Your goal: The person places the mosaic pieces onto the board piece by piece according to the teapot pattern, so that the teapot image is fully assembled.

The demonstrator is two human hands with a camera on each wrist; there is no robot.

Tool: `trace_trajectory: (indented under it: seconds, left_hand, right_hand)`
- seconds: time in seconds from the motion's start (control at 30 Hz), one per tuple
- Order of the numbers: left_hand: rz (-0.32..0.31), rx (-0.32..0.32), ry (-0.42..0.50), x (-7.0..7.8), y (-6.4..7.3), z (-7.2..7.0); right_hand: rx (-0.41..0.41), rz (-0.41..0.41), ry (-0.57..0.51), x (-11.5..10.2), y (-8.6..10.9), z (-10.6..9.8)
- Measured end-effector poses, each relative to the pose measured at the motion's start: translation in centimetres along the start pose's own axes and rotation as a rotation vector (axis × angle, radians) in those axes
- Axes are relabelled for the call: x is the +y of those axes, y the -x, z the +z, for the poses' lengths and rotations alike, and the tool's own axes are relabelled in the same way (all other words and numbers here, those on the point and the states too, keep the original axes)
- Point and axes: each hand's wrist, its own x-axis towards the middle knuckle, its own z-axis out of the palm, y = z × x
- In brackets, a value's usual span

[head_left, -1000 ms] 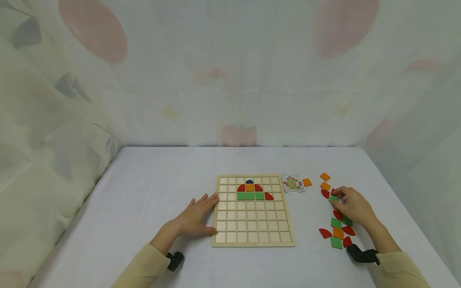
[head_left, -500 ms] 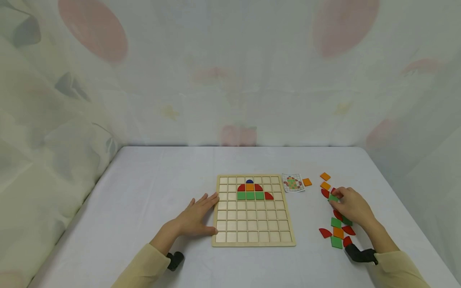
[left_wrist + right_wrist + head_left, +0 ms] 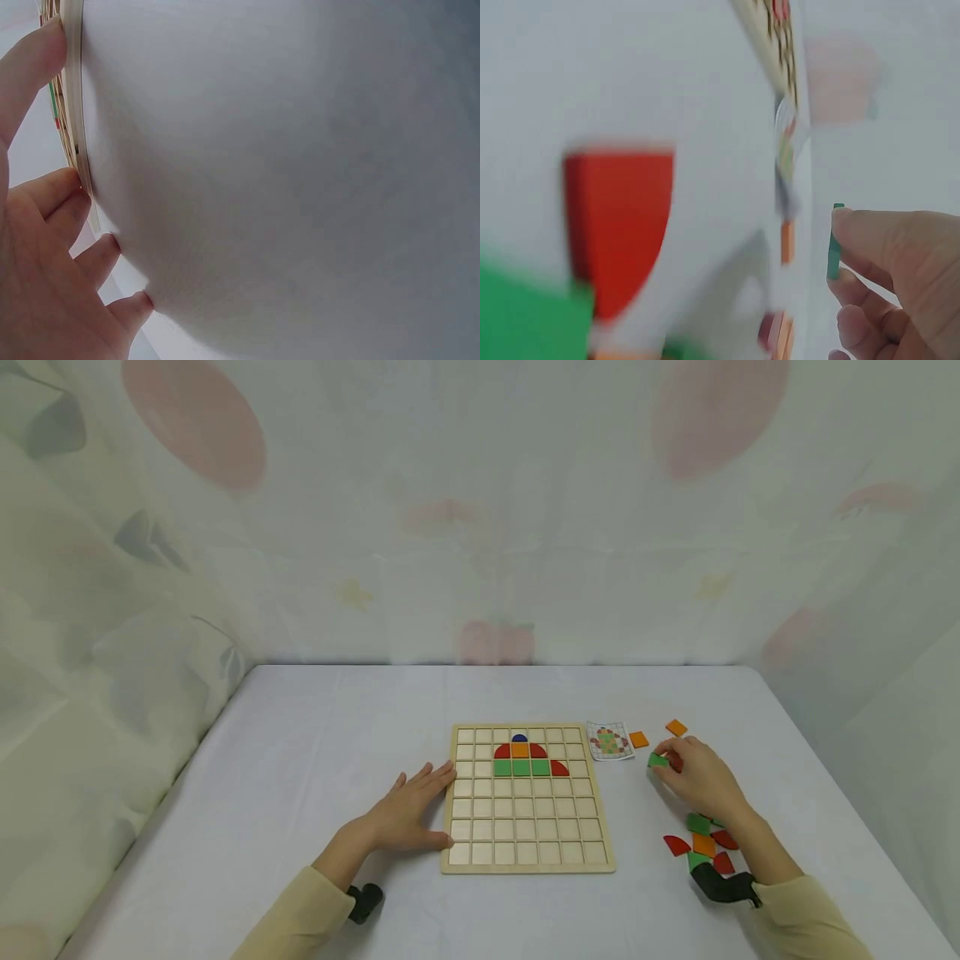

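My left hand (image 3: 411, 810) lies with fingers spread along the left edge of the wooden grid board (image 3: 527, 808); its fingertips meet the board's side in the left wrist view. On the board, blue, red, orange and green pieces form a stepped shape in the upper cells. Thumb and fingers of my right hand (image 3: 705, 781) pinch a green square tile (image 3: 657, 761) to the right of the board. The right wrist view shows this tile edge-on, raised above the tabletop. A red piece (image 3: 676, 762) shows partly behind the right hand.
A small pattern card (image 3: 610, 742) lies at the board's upper right corner, with an orange tile (image 3: 638, 739) beside it. Another orange tile (image 3: 677, 727) lies farther right. Below the right hand are several loose pieces, including a red quarter-circle (image 3: 677, 845).
The right hand has moved left with the green tile, from the loose pieces toward the card. My left hand and the board have stayed put.
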Motion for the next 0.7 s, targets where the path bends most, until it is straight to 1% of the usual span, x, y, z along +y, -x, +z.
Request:
trace_trajectory:
  seconds: [0.1, 0.3, 0.4, 0.53, 0.7]
  left_hand:
    - [-0.004, -0.001, -0.003, 0.0, 0.0, -0.1]
    - [0.001, -0.003, 0.003, -0.1, -0.1, -0.1]
    - [0.004, -0.005, 0.015, 0.0, -0.1, -0.1]
    - [-0.001, -0.007, 0.009, 0.0, -0.1, -0.1]
    - [-0.003, -0.007, 0.001, 0.0, -0.1, -0.2]
  right_hand:
    - [0.010, -0.042, -0.020, -1.2, -0.6, 0.9]
    - [0.015, -0.165, -0.066, -3.9, -1.5, 2.8]
    - [0.004, -0.175, -0.083, -5.4, -1.8, 3.4]
    - [-0.010, -0.184, -0.111, -7.1, -2.3, 4.2]
    - [-0.050, -0.190, -0.160, -9.1, -2.6, 5.1]
